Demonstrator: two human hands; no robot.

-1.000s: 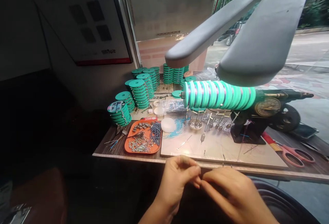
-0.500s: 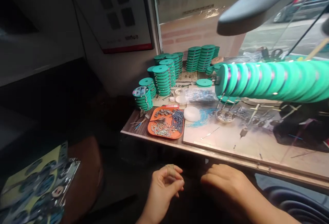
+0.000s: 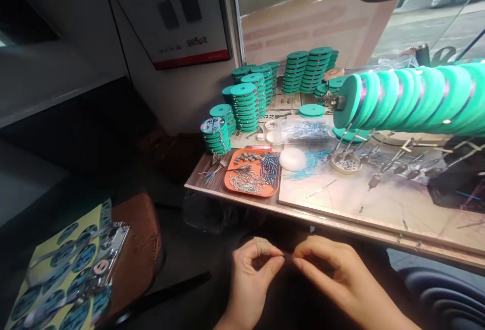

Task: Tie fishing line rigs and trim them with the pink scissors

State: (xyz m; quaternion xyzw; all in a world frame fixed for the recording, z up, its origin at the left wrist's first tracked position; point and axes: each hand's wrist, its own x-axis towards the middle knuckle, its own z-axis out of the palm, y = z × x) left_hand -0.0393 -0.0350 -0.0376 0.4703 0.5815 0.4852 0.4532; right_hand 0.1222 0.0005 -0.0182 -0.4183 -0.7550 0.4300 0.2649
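Note:
In front of the table edge, my left hand (image 3: pixel 257 274) pinches thumb and forefinger together, a tan bandage round one finger. My right hand (image 3: pixel 333 269) makes a similar pinch just to its right, the fingertips of both hands close together. Whatever lies between them is too thin and dark to name. Above them on the table stands an orange tray (image 3: pixel 230 188) holding small metal parts, dark spring-like pieces and pale tubes. Over the table's right side hangs a row of green spools (image 3: pixel 409 97) on a rod, with wires and small metal fittings dangling below.
Stacks of green spools (image 3: pixel 244 107) stand at the back left. A white round lump (image 3: pixel 292 159), blue strands (image 3: pixel 312 166) and a small dish of beads (image 3: pixel 345 163) lie beside the tray. A brown stool (image 3: pixel 142 234) at left bears a yellow sticker sheet (image 3: pixel 49 249).
My hands have come closer, their fingertips now nearly meeting. The right hand has turned from a curled, knuckles-up pose to a visible pinch. The camera view has shifted slightly.

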